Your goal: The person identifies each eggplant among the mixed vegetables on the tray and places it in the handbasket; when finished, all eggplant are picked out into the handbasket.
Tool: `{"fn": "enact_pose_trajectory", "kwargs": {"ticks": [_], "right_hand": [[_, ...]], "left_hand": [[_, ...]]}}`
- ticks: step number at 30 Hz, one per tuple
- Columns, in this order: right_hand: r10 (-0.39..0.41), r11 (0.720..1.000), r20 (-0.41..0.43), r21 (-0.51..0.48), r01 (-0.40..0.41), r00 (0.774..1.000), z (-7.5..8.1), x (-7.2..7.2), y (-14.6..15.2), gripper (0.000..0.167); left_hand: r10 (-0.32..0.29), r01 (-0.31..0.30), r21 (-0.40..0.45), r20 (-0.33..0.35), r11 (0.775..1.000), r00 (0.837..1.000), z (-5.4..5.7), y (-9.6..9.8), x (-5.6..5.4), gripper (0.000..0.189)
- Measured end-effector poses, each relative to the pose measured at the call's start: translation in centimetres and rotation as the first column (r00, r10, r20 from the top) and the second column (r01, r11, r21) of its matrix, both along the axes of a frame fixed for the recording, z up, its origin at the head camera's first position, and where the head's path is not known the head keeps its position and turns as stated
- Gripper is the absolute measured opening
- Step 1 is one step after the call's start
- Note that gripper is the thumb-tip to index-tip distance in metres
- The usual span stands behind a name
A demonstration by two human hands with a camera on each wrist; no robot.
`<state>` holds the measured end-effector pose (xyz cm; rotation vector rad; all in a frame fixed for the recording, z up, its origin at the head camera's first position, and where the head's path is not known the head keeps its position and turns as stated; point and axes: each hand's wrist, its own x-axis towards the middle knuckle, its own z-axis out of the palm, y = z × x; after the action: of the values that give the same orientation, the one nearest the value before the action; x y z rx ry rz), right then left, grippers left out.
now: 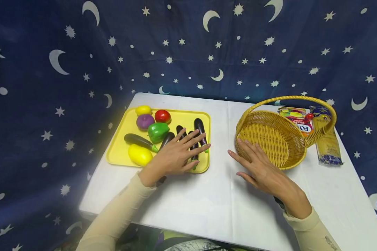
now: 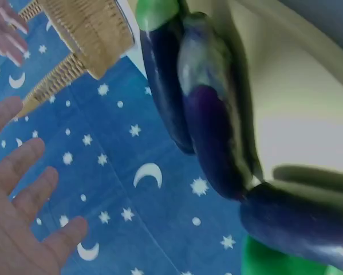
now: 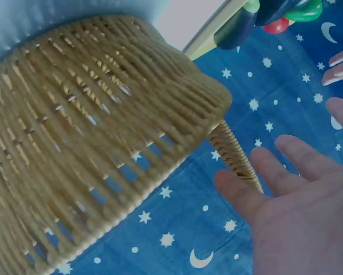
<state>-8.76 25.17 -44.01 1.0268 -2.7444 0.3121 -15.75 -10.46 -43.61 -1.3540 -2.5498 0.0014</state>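
Note:
My left hand (image 1: 179, 153), fingers spread and holding nothing, hovers over the right part of a yellow tray (image 1: 119, 158). Beneath and beside it lie several dark eggplants (image 1: 199, 126), partly hidden by the fingers; the left wrist view shows two eggplants (image 2: 208, 126) side by side, apart from the hand. My right hand (image 1: 264, 170), also spread and holding nothing, is at the near left side of a wicker basket (image 1: 267, 136) with a tall handle. In the right wrist view the basket's woven side (image 3: 102, 114) fills the left, and the fingers overlap its handle (image 3: 237, 157).
Left on the tray are a green bell pepper (image 1: 158, 132), a red tomato-like piece (image 1: 162, 116), a round purple vegetable (image 1: 145, 122) and yellow fruits (image 1: 140, 155). Behind the basket lie a FOX'S candy bag (image 1: 296, 120) and a pasta pack (image 1: 328, 143). A starry cloth (image 1: 188, 52) hangs behind the white table (image 1: 194, 202).

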Motion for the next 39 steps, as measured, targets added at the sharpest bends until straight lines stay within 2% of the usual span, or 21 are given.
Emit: {"fn": "enact_pose_trajectory", "kwargs": {"ticks": [4, 8, 11, 13, 15, 18, 20, 23, 25, 26, 27, 29, 31, 32, 33, 34, 35, 36, 37, 38, 39], "right_hand": [[-0.007, 1.000, -0.025, -0.025, 0.006, 1.000, -0.2, -0.2, 0.5, 0.078], [-0.053, 0.998, -0.033, -0.026, 0.052, 0.998, -0.6, -0.3, 1.0, 0.077], [-0.093, 0.996, -0.028, -0.013, 0.093, 0.995, -0.8, -0.5, 1.2, 0.077], [-0.110, 0.994, -0.026, -0.016, 0.109, 0.994, -0.9, -0.6, 1.4, 0.079], [-0.126, 0.992, -0.023, -0.017, 0.126, 0.992, -1.1, -0.7, 1.6, 0.080], [-0.152, 0.988, -0.029, 0.000, 0.152, 0.988, -1.4, -0.7, 1.9, 0.085], [-0.169, 0.985, -0.036, 0.012, 0.170, 0.985, -1.6, -0.7, 1.9, 0.087], [-0.184, 0.983, -0.057, 0.015, 0.185, 0.981, -1.7, -0.8, 1.9, 0.089], [-0.191, 0.981, -0.071, 0.015, 0.192, 0.979, -1.7, -0.8, 1.9, 0.089], [-0.194, 0.980, -0.074, 0.021, 0.196, 0.978, -1.7, -0.8, 1.9, 0.089], [-0.197, 0.980, -0.078, 0.026, 0.200, 0.977, -1.8, -0.8, 1.9, 0.090], [-0.204, 0.977, -0.085, 0.037, 0.208, 0.975, -1.8, -0.7, 1.9, 0.089], [-0.214, 0.975, -0.085, 0.048, 0.218, 0.973, -1.8, -0.6, 1.8, 0.088], [-0.221, 0.973, -0.083, 0.052, 0.225, 0.972, -1.8, -0.5, 1.7, 0.086], [-0.229, 0.971, -0.081, 0.053, 0.233, 0.970, -1.8, -0.5, 1.7, 0.084], [-0.238, 0.969, -0.082, 0.054, 0.242, 0.968, -1.8, -0.4, 1.6, 0.081], [-0.245, 0.967, -0.081, 0.051, 0.250, 0.966, -1.9, -0.4, 1.5, 0.078], [-0.251, 0.966, -0.081, 0.049, 0.255, 0.965, -1.9, -0.4, 1.4, 0.073], [-0.255, 0.965, -0.081, 0.047, 0.259, 0.964, -1.9, -0.3, 1.4, 0.068], [-0.257, 0.964, -0.084, 0.046, 0.261, 0.963, -2.0, -0.3, 1.3, 0.062], [-0.256, 0.964, -0.087, 0.043, 0.261, 0.963, -2.0, -0.3, 1.2, 0.054]], "left_hand": [[0.036, -0.037, 0.031, 0.031, 0.999, 0.999, 0.0, -1.5, -0.3, 0.066], [0.123, -0.132, 0.095, 0.089, 0.987, 0.988, 0.6, -4.5, -0.4, 0.066], [0.187, -0.209, 0.214, 0.119, 0.954, 0.975, 1.6, -7.6, -0.4, 0.068], [0.212, -0.250, 0.348, 0.144, 0.903, 0.967, 2.4, -9.7, -0.3, 0.068], [0.246, -0.300, 0.481, 0.174, 0.824, 0.954, 2.8, -11.8, -0.1, 0.064], [0.301, -0.367, 0.640, 0.216, 0.675, 0.929, 2.9, -14.4, 0.4, 0.057], [0.366, -0.426, 0.674, 0.240, 0.604, 0.899, 2.5, -15.9, 0.8, 0.051], [0.429, -0.497, 0.693, 0.291, 0.522, 0.856, 1.6, -17.8, 1.3, 0.042], [0.425, -0.542, 0.720, 0.366, 0.434, 0.828, 0.7, -18.8, 1.7, 0.037], [0.397, -0.555, 0.741, 0.412, 0.378, 0.820, 0.3, -19.2, 1.9, 0.035], [0.356, -0.564, 0.766, 0.457, 0.308, 0.815, -0.1, -19.6, 2.1, 0.034], [0.249, -0.571, 0.807, 0.528, 0.151, 0.812, -0.8, -20.2, 2.4, 0.033], [0.144, -0.563, 0.826, 0.557, -0.001, 0.818, -1.4, -20.9, 2.3, 0.033], [0.108, -0.561, 0.826, 0.564, -0.060, 0.819, -1.8, -21.2, 2.2, 0.033], [0.115, -0.574, 0.814, 0.581, -0.091, 0.806, -2.3, -21.5, 2.0, 0.034], [0.156, -0.598, 0.796, 0.605, -0.092, 0.781, -2.8, -21.9, 1.8, 0.033], [0.218, -0.636, 0.769, 0.634, -0.072, 0.742, -3.3, -22.4, 1.6, 0.033], [0.296, -0.680, 0.732, 0.660, -0.044, 0.691, -3.8, -22.8, 1.4, 0.033], [0.375, -0.729, 0.685, 0.678, -0.010, 0.632, -4.3, -23.2, 1.3, 0.033], [0.464, -0.779, 0.627, 0.682, 0.028, 0.565, -4.7, -23.5, 1.3, 0.034], [0.536, -0.824, 0.565, 0.680, 0.052, 0.500, -5.1, -23.8, 1.3, 0.036]]}}
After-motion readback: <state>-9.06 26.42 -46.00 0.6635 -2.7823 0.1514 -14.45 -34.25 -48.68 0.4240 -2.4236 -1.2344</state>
